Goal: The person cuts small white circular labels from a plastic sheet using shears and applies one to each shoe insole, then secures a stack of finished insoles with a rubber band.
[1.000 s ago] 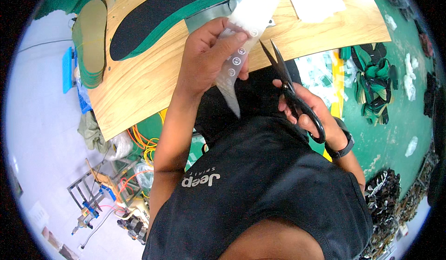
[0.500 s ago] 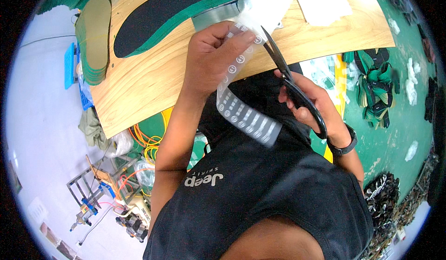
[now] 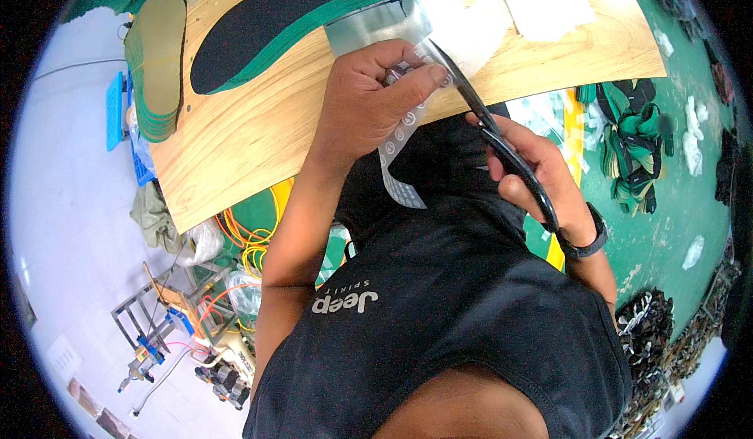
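Observation:
Above the front edge of the wooden table, my left hand (image 3: 372, 98) pinches a translucent strip printed with white circles (image 3: 406, 129) between thumb and fingers. The strip's lower end hangs down and curls in front of my black shirt. My right hand (image 3: 541, 168) is closed round the handles of a pair of black scissors (image 3: 480, 114). Their blades point up and left and lie together at the strip's upper end, right by my left thumb. Whether the strip lies between the blades I cannot tell. Beyond my left hand lies a shiny metal plate (image 3: 372, 27).
Stacked black-and-green insoles (image 3: 274, 31) lie on the wooden table (image 3: 235, 145), with a tan insole stack (image 3: 157, 63) at its left edge. White sheets (image 3: 541, 4) lie at the back right. More insoles (image 3: 634, 149) are on the green floor, and yellow hoses (image 3: 255, 243) run below left.
The scissor blades have closed at the strip's upper end. My left hand has shifted slightly right, and the hanging end of the strip has swung back and curled.

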Tool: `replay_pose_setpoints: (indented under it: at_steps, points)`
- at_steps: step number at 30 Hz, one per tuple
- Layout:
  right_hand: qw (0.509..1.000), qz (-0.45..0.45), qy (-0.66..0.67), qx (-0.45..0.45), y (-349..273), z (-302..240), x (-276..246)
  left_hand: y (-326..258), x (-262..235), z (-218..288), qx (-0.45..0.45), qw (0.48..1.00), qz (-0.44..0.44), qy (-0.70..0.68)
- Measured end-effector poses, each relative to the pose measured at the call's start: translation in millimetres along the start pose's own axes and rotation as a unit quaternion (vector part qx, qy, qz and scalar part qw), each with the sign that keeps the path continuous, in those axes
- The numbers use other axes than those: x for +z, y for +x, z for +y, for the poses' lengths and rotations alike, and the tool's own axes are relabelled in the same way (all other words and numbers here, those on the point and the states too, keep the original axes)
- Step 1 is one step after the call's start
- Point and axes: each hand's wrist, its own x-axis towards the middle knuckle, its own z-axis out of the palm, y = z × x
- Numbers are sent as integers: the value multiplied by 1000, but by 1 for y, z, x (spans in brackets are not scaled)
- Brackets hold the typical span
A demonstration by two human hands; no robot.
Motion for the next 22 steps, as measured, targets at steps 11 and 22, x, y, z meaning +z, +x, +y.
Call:
replay_pose_setpoints:
  at_steps: [11, 22]
  points:
    - [997, 38, -58, -17, -5, 8, 3, -3, -4, 6, -3, 997, -52, 51]
    - [838, 363, -401, -76, 27, -6, -127, 7, 3, -4, 183, 954, -7, 236]
